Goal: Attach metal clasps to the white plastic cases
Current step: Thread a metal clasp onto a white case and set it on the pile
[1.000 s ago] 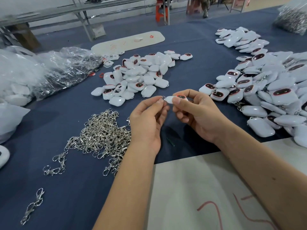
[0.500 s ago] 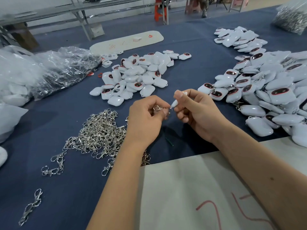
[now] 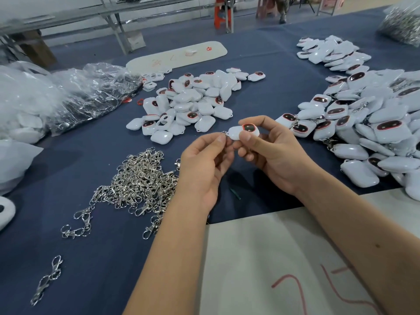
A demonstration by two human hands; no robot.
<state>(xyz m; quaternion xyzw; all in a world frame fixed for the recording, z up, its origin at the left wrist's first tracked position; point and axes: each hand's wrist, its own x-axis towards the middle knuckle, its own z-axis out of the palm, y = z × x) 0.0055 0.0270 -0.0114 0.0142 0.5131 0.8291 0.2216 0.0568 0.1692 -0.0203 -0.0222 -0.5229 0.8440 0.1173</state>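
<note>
At the far left of the blue-covered worktop (image 3: 261, 48) lie crumpled clear plastic bags (image 3: 75, 96), one holding white pieces. Just right of them, nearer the person, a tangled heap of metal clasps (image 3: 141, 180) spreads over the cloth, with a few loose clasps (image 3: 46, 280) trailing toward the near left edge. Beyond the heap sits a small pile of white plastic cases (image 3: 188, 103) with dark, red-rimmed windows.

In the middle, the left hand (image 3: 204, 169) pinches a metal clasp (image 3: 223, 133) between thumb and forefinger, most of it hidden by the fingers. The clasp's ring touches the left end of a white case (image 3: 242, 133), which the right hand (image 3: 272, 155) grips between thumb and fingers, window side up, held above the cloth.

Under the forearms lies a pale sheet (image 3: 261, 264) marked with red lines. On the right, a large pile of cases (image 3: 368, 123) spreads along the worktop, some with clasps showing between them.
</note>
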